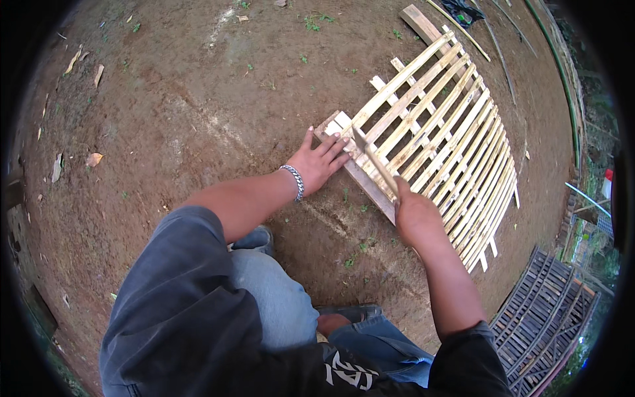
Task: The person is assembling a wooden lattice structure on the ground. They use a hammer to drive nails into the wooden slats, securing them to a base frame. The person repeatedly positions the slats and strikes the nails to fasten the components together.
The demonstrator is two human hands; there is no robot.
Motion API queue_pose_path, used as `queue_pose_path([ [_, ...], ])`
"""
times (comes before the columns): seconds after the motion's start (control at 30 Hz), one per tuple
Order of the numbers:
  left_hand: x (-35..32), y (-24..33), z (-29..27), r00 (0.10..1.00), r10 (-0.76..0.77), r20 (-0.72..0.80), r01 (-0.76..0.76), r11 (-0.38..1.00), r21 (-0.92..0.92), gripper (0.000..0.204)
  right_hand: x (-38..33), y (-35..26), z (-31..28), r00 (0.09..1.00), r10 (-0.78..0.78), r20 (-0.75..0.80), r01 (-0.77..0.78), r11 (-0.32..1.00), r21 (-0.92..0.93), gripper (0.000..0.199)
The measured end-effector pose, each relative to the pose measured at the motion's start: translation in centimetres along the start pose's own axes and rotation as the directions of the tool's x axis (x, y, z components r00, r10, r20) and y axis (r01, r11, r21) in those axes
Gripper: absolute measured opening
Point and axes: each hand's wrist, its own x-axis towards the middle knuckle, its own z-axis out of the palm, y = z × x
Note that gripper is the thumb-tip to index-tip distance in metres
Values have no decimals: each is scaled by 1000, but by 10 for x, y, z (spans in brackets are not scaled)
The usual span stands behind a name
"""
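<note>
A panel of pale bamboo slats [453,149], laid side by side over cross strips, lies on the ground at the right. A thick wooden beam [372,188] runs under its near end. My left hand [316,163], with a silver chain bracelet at the wrist, is spread flat, fingertips resting on the slat ends at the panel's left corner. In my closed right hand [419,215] is the wooden handle of a hammer [380,169]. The hammer's dark head is over the slats just right of my left fingertips. Whether it touches them I cannot tell.
Another wooden beam [421,24] supports the panel's far end. A dark slatted panel [546,317] lies at the lower right. Loose strips and a black plastic bag [461,12] are at the far right. Dry leaves [94,159] dot the bare soil. My bent knee [274,298] is close below.
</note>
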Motion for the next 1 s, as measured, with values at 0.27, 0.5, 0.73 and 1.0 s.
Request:
queue_pose_path([
  [0.27,5,5,6,1000,7,-9,-7,1000,7,79,0,17,18,999,-25,-24,25,1000,-12,53],
  [0.5,0,5,-2,1000,17,14,-17,1000,-25,77,-18,1,5,972,-68,-224,104,983,152,45],
  [0.73,-1,1,0,1000,8,6,-8,999,51,81,-7,15,7,991,110,72,-116,989,87,44],
  [1.0,-2,8,-10,999,15,31,-16,999,30,84,-13,3,10,840,122,-530,232,801,552,53],
])
